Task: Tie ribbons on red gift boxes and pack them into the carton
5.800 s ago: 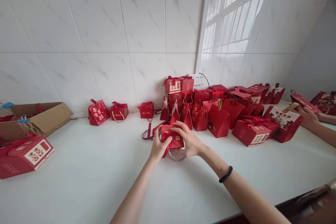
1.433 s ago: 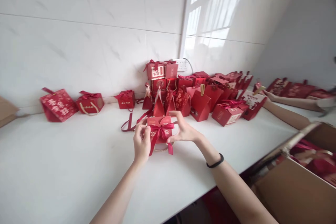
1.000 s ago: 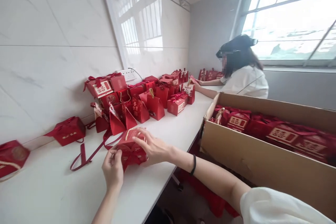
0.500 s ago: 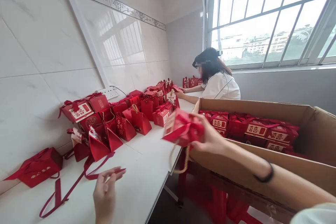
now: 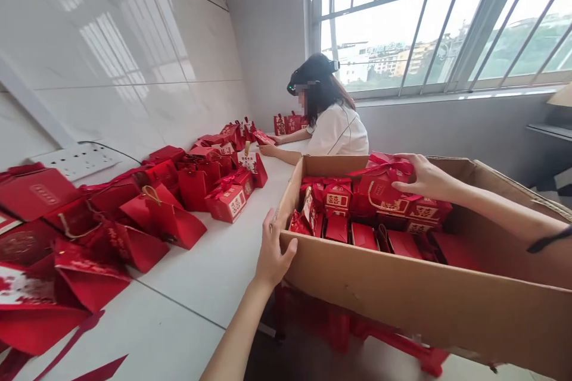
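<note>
My right hand point(image 5: 424, 178) grips a red gift box point(image 5: 379, 183) with a ribbon bow on top and a rope handle hanging at its side. That gift box is inside the opening of a large cardboard box point(image 5: 402, 297), above other red boxes. At the near left corner of the carton, my left hand point(image 5: 270, 257) holds its edge, thumb on the front wall and fingers along the left side. Rows of red gift boxes point(image 5: 337, 199) with double-happiness labels fill part of the carton; the held box hides some of them.
On the white table point(image 5: 187, 286) to the left stand many red gift boxes point(image 5: 227, 196) and folded bags. A power strip point(image 5: 74, 161) lies by the wall. A co-worker point(image 5: 337, 119) in white leans over the far end, hands on a red box. Red stools point(image 5: 339, 327) stand beneath the carton.
My right hand has carried the red gift box from over the table edge into the carton. My left hand has moved from the table to the carton's corner. The view has turned right.
</note>
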The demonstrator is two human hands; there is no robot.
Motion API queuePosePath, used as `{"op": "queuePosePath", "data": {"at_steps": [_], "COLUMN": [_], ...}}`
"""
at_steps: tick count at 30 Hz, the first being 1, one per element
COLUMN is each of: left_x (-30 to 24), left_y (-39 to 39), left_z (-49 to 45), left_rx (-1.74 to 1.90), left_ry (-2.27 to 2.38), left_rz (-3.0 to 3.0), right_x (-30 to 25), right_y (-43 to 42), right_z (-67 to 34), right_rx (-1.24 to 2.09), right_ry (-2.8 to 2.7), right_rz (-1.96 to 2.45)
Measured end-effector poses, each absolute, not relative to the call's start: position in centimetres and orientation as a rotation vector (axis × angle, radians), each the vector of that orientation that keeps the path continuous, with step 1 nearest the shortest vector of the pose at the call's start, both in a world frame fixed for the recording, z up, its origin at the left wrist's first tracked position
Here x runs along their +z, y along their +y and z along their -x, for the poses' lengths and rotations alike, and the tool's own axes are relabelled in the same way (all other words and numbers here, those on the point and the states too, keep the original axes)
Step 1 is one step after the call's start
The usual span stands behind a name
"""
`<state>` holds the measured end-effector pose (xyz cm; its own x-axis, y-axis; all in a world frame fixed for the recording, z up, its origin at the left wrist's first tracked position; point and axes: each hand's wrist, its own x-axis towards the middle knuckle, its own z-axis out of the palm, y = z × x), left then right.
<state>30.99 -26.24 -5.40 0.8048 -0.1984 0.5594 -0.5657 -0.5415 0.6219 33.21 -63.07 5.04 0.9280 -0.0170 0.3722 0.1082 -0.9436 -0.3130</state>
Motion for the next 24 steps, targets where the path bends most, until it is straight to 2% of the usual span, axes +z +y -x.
{"op": "queuePosePath", "data": {"at_steps": [7, 14, 24], "left_x": [-7.6, -8.2, -8.2], "left_y": [-24.3, -23.6, -23.9], "left_z": [-32.1, -33.1, -32.9], "left_rx": [0.488, 0.683, 0.683], "left_ry": [-0.652, -0.885, -0.908], "left_rz": [-2.186, -2.129, -2.129], "right_x": [2.9, 1.5, 1.0], "right_y": [-62.3, -61.7, -62.8], "right_z": [-33.6, -33.4, -33.7], "right_rx": [-0.309, -0.012, 0.212], "right_ry": [-0.125, -0.242, -0.081], "right_rz": [2.772, 2.918, 2.872]}}
